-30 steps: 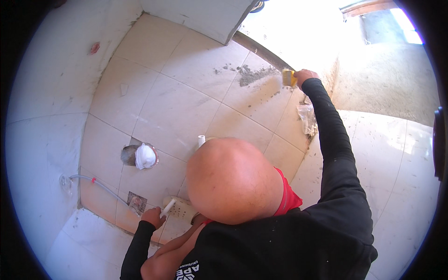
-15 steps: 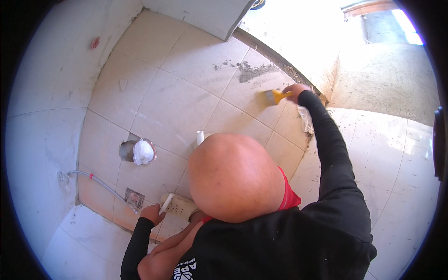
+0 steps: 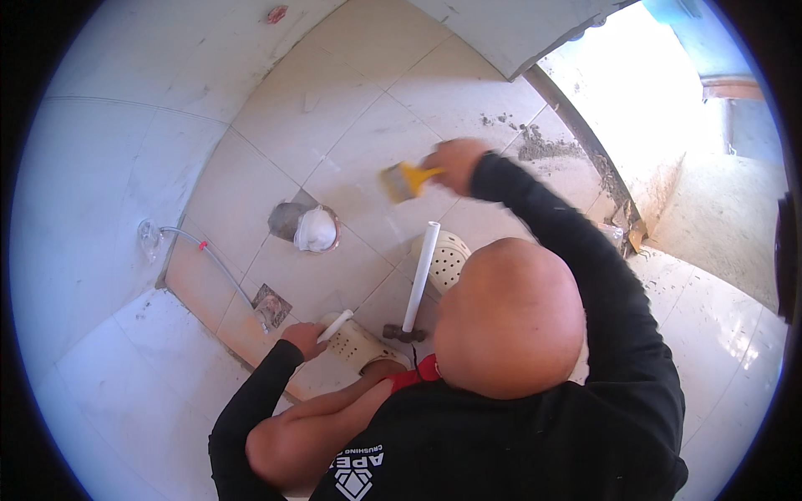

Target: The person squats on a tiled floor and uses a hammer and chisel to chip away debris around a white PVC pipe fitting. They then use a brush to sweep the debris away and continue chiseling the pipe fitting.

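In my right hand [image 3: 458,167] is a flat paintbrush [image 3: 403,182] with a yellow handle; its bristles point left over the beige tiled floor [image 3: 359,125]. Whether the bristles touch the tiles is blurred. My left hand [image 3: 304,339], low at the left, is closed round a short white rod or tube [image 3: 336,324] beside a cream clog [image 3: 357,344] on my foot. Between my feet lies a hammer [image 3: 422,275] with a long white handle and a dark head. Grey debris [image 3: 543,146] is scattered on the tiles beyond my right hand, near the doorway.
A floor hole [image 3: 288,221] has a white wrapped bundle [image 3: 317,230] in it. Nearby, a grey hose [image 3: 219,265] runs from the left wall to a small square opening [image 3: 271,306]. A raised doorway edge [image 3: 576,117] and wall panel [image 3: 518,33] bound the far right.
My right hand has swept the paintbrush left, away from the debris. The view has shifted, bringing the hammer and a second clog into sight. My left hand keeps its hold.
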Tool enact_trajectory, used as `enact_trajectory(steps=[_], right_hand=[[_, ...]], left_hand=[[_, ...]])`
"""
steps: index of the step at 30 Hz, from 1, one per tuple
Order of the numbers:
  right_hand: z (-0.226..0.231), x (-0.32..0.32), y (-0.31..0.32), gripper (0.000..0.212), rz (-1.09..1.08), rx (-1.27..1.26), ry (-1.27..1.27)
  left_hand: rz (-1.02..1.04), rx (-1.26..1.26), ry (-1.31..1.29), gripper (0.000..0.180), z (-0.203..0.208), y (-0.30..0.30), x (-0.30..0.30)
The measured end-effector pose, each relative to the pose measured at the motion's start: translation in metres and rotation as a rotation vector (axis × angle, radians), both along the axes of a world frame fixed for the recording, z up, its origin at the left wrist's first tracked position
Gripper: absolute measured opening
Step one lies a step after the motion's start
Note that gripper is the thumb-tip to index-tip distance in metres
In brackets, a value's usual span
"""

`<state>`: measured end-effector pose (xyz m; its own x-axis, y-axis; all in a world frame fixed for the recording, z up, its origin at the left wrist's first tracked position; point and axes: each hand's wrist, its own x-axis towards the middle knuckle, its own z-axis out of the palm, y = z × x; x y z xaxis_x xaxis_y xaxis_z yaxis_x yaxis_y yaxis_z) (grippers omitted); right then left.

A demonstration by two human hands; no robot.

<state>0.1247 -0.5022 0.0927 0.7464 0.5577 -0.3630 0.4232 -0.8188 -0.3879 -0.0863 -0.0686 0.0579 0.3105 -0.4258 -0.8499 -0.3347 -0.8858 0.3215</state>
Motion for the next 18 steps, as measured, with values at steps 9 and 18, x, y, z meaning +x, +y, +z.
enact_trajectory(steps=[9, 18], right_hand=[[-0.051, -0.009, -0.038, 0.02, -0.072, -0.07, 0.073], [0.032, 0.015, -0.132, 0.016, -0.414, -0.403, -0.048]], left_hand=[[0.075, -0.023, -0.017, 0.034, 0.001, 0.005, -0.012], [-0.013, -0.021, 0.052, 0.034, -0.007, 0.002, -0.004]])
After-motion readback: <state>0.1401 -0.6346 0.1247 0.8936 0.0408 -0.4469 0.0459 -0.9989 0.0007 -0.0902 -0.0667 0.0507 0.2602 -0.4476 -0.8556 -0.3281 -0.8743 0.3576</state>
